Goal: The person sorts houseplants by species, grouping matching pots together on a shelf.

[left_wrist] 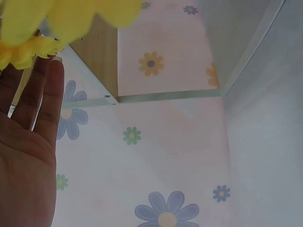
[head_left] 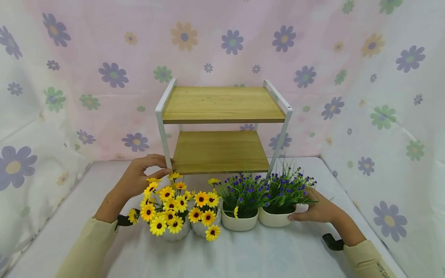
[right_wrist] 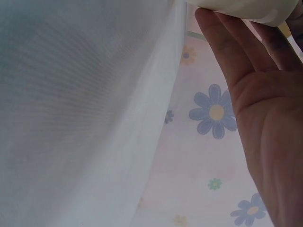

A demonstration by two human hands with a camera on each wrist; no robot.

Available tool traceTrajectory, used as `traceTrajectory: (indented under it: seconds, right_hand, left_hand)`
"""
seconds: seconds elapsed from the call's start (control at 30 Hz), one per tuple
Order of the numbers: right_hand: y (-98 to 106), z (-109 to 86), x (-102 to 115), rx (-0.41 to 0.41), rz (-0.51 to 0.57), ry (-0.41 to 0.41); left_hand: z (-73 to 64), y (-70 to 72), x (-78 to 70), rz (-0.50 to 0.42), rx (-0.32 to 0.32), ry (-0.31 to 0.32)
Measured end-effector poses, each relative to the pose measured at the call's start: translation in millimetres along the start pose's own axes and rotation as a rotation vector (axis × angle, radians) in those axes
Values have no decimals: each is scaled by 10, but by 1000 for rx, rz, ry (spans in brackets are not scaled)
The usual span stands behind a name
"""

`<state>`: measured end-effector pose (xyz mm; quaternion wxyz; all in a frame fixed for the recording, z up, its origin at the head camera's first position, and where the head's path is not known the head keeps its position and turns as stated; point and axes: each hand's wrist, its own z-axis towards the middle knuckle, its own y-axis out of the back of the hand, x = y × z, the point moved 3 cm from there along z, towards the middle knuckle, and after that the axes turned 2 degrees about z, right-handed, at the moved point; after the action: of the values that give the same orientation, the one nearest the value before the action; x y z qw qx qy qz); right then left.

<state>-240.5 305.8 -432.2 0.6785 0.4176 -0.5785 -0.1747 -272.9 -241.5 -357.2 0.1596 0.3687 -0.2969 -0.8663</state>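
A two-tier wooden shelf (head_left: 224, 104) with a white frame stands at the back. My left hand (head_left: 139, 177) holds its left front leg low down, thumb and fingers about it; in the left wrist view yellow petals (left_wrist: 71, 16) partly cover that hand's fingertips. My right hand (head_left: 314, 210) grips the rightmost potted purple-flower plant (head_left: 277, 217), thumb at the cream pot's front and fingers round its right side. The right wrist view shows the fingers against the pot's (right_wrist: 251, 8) side. Another purple-flower plant (head_left: 240, 223) in a cream pot sits directly left of it.
Two pots of yellow sunflowers, a larger one (head_left: 167, 204) and a smaller one (head_left: 207, 208), stand at the left of the row, before the shelf. White cloth (head_left: 243, 255) covers the table. Flower-printed curtains (head_left: 208, 38) enclose the back and sides.
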Motion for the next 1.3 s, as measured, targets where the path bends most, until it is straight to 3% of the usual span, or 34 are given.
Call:
traceTrajectory:
  seconds: [0.07, 0.2, 0.27, 0.57, 0.9, 1.03, 1.3]
  right_hand:
    - [22, 20, 12, -25, 28, 78]
    - [79, 74, 34, -66, 160, 341]
    - [120, 74, 35, -70, 213, 407]
    - [352, -62, 171, -140, 265, 459]
    - [532, -129, 461, -190, 263, 603]
    - [613, -190, 615, -216, 267, 611]
    - [826, -250, 877, -210, 386, 738]
  left_hand:
    - [-3, -2, 6, -1, -2, 1]
    - [-6, -6, 17, -10, -3, 0]
    - [-7, -8, 22, -11, -3, 3]
    - [2, -33, 25, -8, 1, 3]
    - [-15, -4, 32, -13, -13, -16]
    - [-11, -12, 15, -8, -13, -28]
    - [-9, -20, 25, -12, -9, -14]
